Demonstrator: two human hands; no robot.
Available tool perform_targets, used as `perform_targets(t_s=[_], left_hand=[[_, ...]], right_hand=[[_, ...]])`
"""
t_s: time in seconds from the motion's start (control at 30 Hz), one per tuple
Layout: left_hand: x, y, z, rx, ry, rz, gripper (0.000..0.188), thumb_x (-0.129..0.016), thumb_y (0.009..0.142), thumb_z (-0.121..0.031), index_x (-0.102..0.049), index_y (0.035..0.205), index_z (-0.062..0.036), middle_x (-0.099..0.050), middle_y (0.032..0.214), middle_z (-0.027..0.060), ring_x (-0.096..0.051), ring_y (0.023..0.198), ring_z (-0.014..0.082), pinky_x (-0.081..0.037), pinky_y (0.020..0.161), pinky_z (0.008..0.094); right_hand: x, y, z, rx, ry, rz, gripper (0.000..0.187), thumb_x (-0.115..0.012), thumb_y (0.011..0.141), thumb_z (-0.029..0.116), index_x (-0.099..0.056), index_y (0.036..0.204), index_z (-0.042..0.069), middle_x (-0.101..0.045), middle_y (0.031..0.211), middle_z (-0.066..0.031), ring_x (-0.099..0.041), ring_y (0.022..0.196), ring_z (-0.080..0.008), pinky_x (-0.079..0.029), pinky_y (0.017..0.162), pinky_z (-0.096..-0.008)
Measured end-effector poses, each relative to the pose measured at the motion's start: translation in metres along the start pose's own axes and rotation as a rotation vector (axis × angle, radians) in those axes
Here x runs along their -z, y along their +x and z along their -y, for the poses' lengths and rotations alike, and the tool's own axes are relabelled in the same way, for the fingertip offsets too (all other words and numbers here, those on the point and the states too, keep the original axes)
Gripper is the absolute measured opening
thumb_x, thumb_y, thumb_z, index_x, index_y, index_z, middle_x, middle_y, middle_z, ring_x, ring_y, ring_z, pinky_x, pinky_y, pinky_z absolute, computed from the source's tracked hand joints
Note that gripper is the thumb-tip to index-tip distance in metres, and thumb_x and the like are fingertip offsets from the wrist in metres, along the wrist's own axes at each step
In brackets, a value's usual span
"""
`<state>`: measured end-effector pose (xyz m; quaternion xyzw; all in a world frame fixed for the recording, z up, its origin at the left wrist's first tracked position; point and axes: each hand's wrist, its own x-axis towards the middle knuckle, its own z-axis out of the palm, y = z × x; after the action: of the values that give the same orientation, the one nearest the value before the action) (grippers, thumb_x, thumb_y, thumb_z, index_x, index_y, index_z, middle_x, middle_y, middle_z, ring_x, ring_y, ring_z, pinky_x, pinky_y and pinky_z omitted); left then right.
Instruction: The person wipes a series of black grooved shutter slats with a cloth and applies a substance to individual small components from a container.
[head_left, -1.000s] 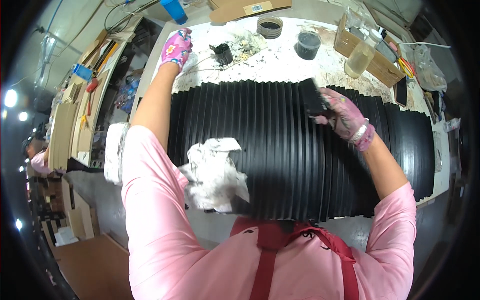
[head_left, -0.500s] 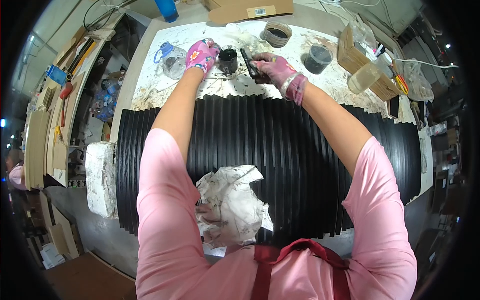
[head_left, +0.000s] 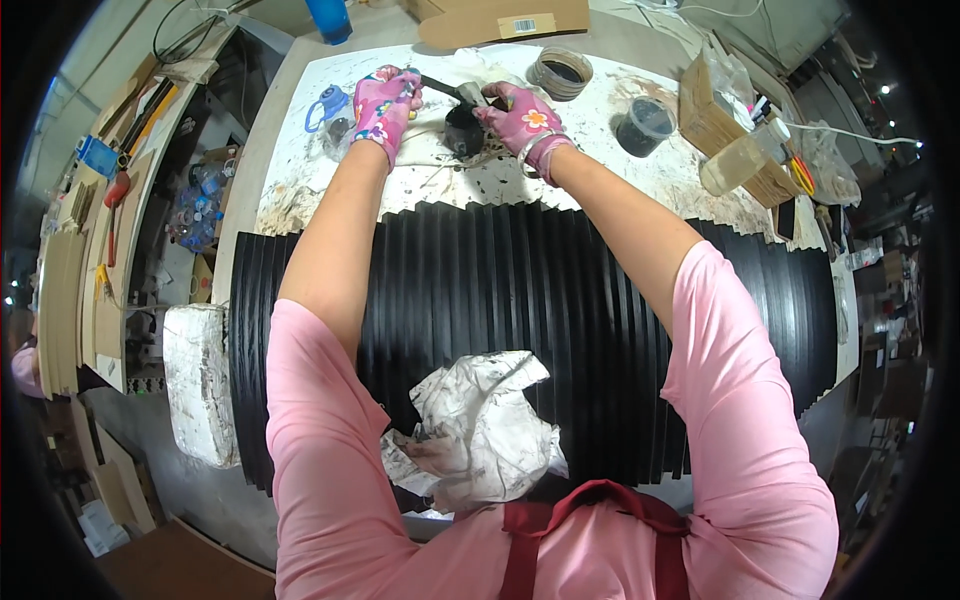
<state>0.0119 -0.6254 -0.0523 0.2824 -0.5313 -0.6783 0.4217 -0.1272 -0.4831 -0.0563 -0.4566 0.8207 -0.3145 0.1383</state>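
Note:
My left hand (head_left: 388, 108), in a pink flowered glove, is closed around a dark, narrow tool (head_left: 438, 84) that reaches right over a small black jar (head_left: 463, 133). The fingers of my right hand (head_left: 525, 118), gloved alike, are bent at the jar's upper right side. Between the hands, a short grey piece (head_left: 471, 94) meets the tool's far end by my right fingertips; whether it is part of that tool I cannot tell. Beside my left hand stands a clear jug with a blue handle (head_left: 326, 108), partly hidden.
Black ribbed strips (head_left: 470, 290) lie across the near table, with a crumpled, stained white cloth (head_left: 480, 430) on them. Behind are an open tub of dark stuff (head_left: 562, 74), a dark-filled clear cup (head_left: 645, 127) and a cardboard box (head_left: 705, 110). A white block (head_left: 198, 385) stands left.
My right hand has moved left to the black jar, and the black tool it held upright no longer shows that way. A dark tool now extends from my left hand. The jar sits lower in view.

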Motion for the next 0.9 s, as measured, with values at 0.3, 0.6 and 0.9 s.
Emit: perform_targets(t_s=[0.3,0.6,0.9], left_hand=[[-0.002,-0.009,0.001,0.019,0.072,-0.027,0.021,-0.060,0.085,0.006,-0.047,0.075,-0.0066,-0.059,0.076,0.0087,-0.057,0.061,0.0153,-0.043,0.050,0.0243],[-0.011,-0.033,-0.010,-0.129,0.778,0.044,0.010,-0.066,0.083,-0.006,-0.061,0.090,0.0000,-0.067,0.082,0.0056,-0.058,0.069,0.0140,-0.049,0.067,0.0297],[-0.006,-0.035,0.004,-0.228,0.700,0.099,0.011,-0.062,0.083,-0.008,-0.061,0.092,-0.0013,-0.066,0.087,0.0068,-0.057,0.075,0.0126,-0.047,0.071,0.0268]], right_hand=[[-0.008,0.010,0.008,-0.084,0.097,0.018,0.043,-0.065,0.088,0.042,-0.065,0.122,0.015,-0.070,0.111,-0.0157,-0.066,0.103,-0.0313,-0.049,0.092,-0.0397],[-0.005,0.033,-0.013,0.025,0.300,0.052,0.033,-0.056,0.091,0.028,-0.068,0.101,-0.002,-0.069,0.101,-0.0153,-0.065,0.092,-0.0265,-0.049,0.085,-0.0352],[-0.008,0.030,-0.016,-0.262,0.611,0.095,0.036,-0.058,0.091,0.027,-0.065,0.108,-0.004,-0.069,0.097,-0.0114,-0.061,0.085,-0.0213,-0.049,0.078,-0.0352]])
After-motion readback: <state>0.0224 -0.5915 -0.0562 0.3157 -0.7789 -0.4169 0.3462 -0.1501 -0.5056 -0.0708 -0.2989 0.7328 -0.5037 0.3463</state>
